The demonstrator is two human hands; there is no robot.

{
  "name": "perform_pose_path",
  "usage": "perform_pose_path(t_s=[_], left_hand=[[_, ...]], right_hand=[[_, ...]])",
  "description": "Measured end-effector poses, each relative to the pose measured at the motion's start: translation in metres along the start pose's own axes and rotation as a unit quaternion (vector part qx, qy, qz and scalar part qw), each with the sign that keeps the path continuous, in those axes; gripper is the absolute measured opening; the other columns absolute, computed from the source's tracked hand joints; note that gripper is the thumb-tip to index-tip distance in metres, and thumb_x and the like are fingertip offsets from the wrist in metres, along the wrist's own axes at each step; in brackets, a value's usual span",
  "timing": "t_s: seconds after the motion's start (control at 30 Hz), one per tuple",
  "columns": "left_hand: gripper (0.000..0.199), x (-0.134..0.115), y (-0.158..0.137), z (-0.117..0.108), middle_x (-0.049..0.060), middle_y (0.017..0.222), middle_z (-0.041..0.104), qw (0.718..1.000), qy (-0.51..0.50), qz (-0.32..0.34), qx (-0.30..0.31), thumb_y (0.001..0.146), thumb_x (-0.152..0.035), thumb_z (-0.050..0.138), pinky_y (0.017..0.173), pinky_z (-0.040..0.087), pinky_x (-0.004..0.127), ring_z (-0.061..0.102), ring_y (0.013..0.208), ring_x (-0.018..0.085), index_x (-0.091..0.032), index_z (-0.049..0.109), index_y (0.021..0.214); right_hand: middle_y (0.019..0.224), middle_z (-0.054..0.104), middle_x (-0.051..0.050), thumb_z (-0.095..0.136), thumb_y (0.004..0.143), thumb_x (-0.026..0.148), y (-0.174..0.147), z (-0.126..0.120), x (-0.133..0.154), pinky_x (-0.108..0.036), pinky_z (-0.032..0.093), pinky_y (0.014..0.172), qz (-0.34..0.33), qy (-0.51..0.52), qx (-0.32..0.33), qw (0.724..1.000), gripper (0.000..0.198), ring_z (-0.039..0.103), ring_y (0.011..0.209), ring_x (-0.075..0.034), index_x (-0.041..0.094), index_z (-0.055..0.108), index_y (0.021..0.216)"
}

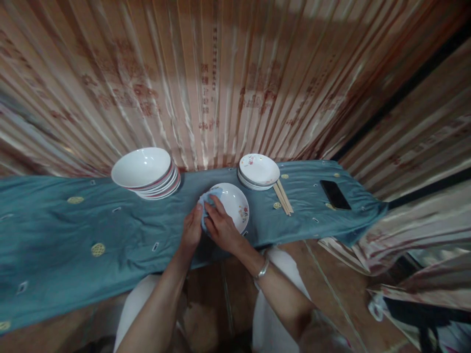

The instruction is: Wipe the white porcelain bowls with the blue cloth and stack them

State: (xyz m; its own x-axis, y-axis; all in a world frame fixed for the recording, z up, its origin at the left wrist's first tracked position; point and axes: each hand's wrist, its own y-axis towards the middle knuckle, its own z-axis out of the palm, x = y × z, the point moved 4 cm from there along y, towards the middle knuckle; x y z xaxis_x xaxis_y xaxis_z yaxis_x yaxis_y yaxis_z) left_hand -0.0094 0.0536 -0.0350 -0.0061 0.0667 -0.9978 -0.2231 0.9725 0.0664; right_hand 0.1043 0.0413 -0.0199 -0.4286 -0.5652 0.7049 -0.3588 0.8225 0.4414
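Note:
A white plate (235,203) with a red flower print near its right rim is in front of me, at the front of the cloth-covered surface. My left hand (192,228) closes on the plate's left edge, its thumb up at the rim and its other fingers mostly hidden. A light-blue cloth (205,197) is bunched over the plate's left part. My right hand (221,224) presses this cloth against the plate with bent fingers. Part of the cloth lies between the two hands.
White bowls (142,166) are stacked at the back left. Flowered plates (259,169) form another stack at the back right, with wooden chopsticks (283,197) beside it. Farther right lies a black phone (334,194). Pleated curtains (228,88) hang behind the teal tablecloth (128,235).

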Motion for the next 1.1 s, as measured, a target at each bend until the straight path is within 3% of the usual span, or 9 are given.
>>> perform_pose_path(t_s=[0.13,0.27,0.4,0.53,0.7,0.8,0.93,1.1], left_hand=[[0.06,0.0,-0.001,-0.001,0.013,0.119,0.069,1.0,-0.018,-0.009,-0.005,0.078,-0.063,0.058,0.106,0.045,0.043,0.06,0.117,0.03,-0.013,0.07,0.109],[0.07,0.004,-0.004,0.0,0.014,0.119,0.068,0.995,-0.065,-0.082,0.004,0.069,-0.064,0.067,0.077,0.059,0.039,0.066,0.104,0.031,-0.015,0.067,0.119],[0.085,0.004,-0.008,0.001,0.012,0.116,0.07,0.988,-0.108,-0.103,0.027,0.054,-0.049,0.084,0.07,0.059,0.033,0.068,0.098,0.029,-0.018,0.06,0.13],[0.089,0.005,-0.01,0.0,0.011,0.105,0.073,0.987,-0.111,-0.113,0.038,0.051,-0.04,0.086,0.065,0.057,0.031,0.07,0.088,0.027,-0.018,0.058,0.133],[0.087,0.005,-0.012,0.001,0.012,0.113,0.072,0.985,-0.131,-0.087,0.063,0.053,-0.033,0.084,0.084,0.055,0.038,0.068,0.099,0.028,-0.016,0.057,0.134],[0.086,0.005,-0.013,0.004,0.013,0.121,0.069,0.984,-0.143,-0.072,0.079,0.056,-0.031,0.082,0.096,0.05,0.044,0.064,0.11,0.031,-0.015,0.054,0.136],[0.081,0.005,-0.012,0.008,0.014,0.13,0.064,0.983,-0.143,-0.044,0.102,0.06,-0.03,0.079,0.103,0.044,0.047,0.056,0.122,0.033,-0.016,0.055,0.136],[0.078,0.006,-0.014,0.011,0.013,0.135,0.06,0.983,-0.138,-0.013,0.119,0.063,-0.034,0.077,0.106,0.041,0.045,0.054,0.125,0.032,-0.016,0.055,0.136]], right_hand=[[0.157,0.03,-0.012,0.036,0.097,0.02,0.008,0.001,0.0,-0.04,0.025,0.121,-0.014,-0.007,-0.014,1.0,0.051,0.024,0.147,-0.02,0.016,0.036,0.147],[0.156,0.032,-0.014,0.036,0.095,0.016,0.019,-0.001,-0.01,-0.043,0.025,0.121,-0.011,-0.024,-0.014,1.0,0.054,0.026,0.147,-0.021,0.014,0.033,0.148],[0.154,0.033,-0.021,0.043,0.088,0.011,0.031,-0.004,-0.02,-0.043,0.029,0.119,-0.014,-0.072,0.025,0.997,0.057,0.03,0.144,-0.025,0.006,0.038,0.144],[0.149,0.039,-0.02,0.045,0.084,0.006,0.041,-0.009,-0.018,-0.041,0.036,0.115,-0.044,-0.148,0.074,0.985,0.058,0.036,0.141,-0.025,0.007,0.04,0.142],[0.126,0.059,-0.016,0.042,0.093,0.008,0.059,-0.022,-0.008,-0.037,0.047,0.101,-0.084,-0.285,0.126,0.947,0.034,0.059,0.113,-0.022,0.01,0.055,0.125],[0.108,0.067,-0.011,0.045,0.095,0.012,0.068,-0.03,-0.008,-0.034,0.049,0.094,-0.08,-0.335,0.152,0.926,0.023,0.062,0.099,-0.021,0.012,0.061,0.113],[0.11,0.068,-0.012,0.041,0.096,0.011,0.074,-0.045,-0.018,-0.03,0.046,0.095,-0.014,-0.339,0.132,0.932,0.025,0.063,0.104,-0.019,0.011,0.061,0.112],[0.112,0.069,-0.011,0.041,0.096,0.013,0.07,-0.066,-0.038,-0.025,0.045,0.088,0.124,-0.346,0.108,0.924,0.026,0.064,0.105,-0.019,0.014,0.061,0.111]])
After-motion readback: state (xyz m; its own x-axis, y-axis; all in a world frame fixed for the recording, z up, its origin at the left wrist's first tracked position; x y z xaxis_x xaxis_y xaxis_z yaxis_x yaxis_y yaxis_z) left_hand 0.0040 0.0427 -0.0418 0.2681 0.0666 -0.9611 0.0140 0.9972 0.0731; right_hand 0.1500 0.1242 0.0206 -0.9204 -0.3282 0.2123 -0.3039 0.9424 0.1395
